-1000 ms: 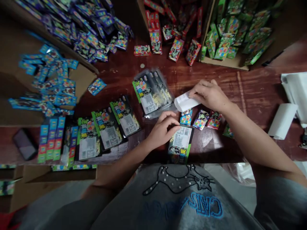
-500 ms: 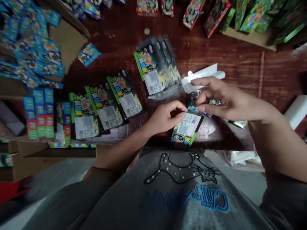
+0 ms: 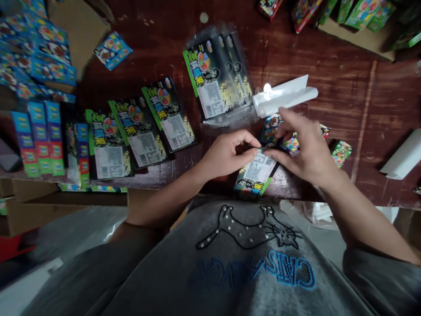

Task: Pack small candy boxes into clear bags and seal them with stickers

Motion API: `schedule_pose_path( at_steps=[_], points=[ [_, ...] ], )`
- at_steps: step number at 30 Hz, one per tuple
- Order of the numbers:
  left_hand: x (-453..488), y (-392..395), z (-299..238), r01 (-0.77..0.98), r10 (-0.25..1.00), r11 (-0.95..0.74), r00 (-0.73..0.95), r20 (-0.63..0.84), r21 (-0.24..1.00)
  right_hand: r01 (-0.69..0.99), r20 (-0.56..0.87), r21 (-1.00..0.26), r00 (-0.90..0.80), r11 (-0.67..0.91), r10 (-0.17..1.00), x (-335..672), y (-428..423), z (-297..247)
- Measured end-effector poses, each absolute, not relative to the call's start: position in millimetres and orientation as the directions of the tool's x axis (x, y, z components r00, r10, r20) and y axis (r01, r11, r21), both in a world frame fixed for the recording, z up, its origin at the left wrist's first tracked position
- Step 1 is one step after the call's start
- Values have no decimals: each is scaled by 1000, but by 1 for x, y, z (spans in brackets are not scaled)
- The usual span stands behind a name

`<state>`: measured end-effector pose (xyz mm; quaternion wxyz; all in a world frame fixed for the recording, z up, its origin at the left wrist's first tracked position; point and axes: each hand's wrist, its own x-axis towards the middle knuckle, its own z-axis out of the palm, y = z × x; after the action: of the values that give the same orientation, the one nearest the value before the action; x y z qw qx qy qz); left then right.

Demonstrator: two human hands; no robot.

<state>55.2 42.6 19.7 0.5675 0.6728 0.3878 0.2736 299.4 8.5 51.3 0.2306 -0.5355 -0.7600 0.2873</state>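
Observation:
A black and green printed pouch [image 3: 255, 173] lies at the table's near edge, barcode side up. My left hand [image 3: 226, 153] pinches its top left corner with thumb and fingers closed. My right hand [image 3: 304, 151] pinches the pouch's top edge from the right. Several small colourful packets [image 3: 340, 151] lie just behind my right hand. A white folded strip [image 3: 285, 97] rests on the table beyond them, free of both hands.
A stack of empty pouches in clear film [image 3: 219, 79] lies behind my left hand. Filled pouches [image 3: 141, 131] overlap in a row to the left, beside blue packet stacks [image 3: 36, 136]. Cardboard boxes of packets sit at far left and far right. A white roll [image 3: 403, 156] lies at right.
My right hand let go of the white strip, which now lies on the table, and came down to the pouch's top edge. The camera tilted down.

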Motion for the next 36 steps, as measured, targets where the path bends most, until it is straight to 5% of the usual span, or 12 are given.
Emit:
schedule_pose_path(
  at_steps=[4, 10, 16, 19, 23, 25, 31, 36],
  points=[
    [55, 38, 21, 132, 805, -42, 591, -44, 990, 729, 131, -606, -303, 319, 944, 286, -12, 45],
    [39, 46, 22, 133, 804, -61, 594, -30, 989, 637, 95, -723, -291, 267, 952, 283, -23, 42],
    [-28, 51, 28, 14, 975, -218, 44, 217, 976, 342, 159, -928, -5, 151, 987, 283, -45, 26],
    [-39, 21, 25, 17, 996, -81, 40, 80, 997, 245, 130, -963, 47, 114, 990, 261, -44, 13],
    [-30, -22, 17, 196, 948, 98, 280, -152, 976, 216, 181, -969, 270, 124, 946, 238, -29, 4],
    [-21, -29, 15, 206, 911, 131, 360, -199, 970, 223, 181, -966, 227, 130, 957, 234, -22, 3],
    [3, -10, 13, 47, 968, 13, 251, -25, 999, 284, 218, -934, -21, 215, 976, 235, -25, 6],
    [-5, -14, 13, 118, 914, 85, 387, -125, 989, 288, 188, -929, -172, 231, 967, 244, -37, 0]
  ],
)
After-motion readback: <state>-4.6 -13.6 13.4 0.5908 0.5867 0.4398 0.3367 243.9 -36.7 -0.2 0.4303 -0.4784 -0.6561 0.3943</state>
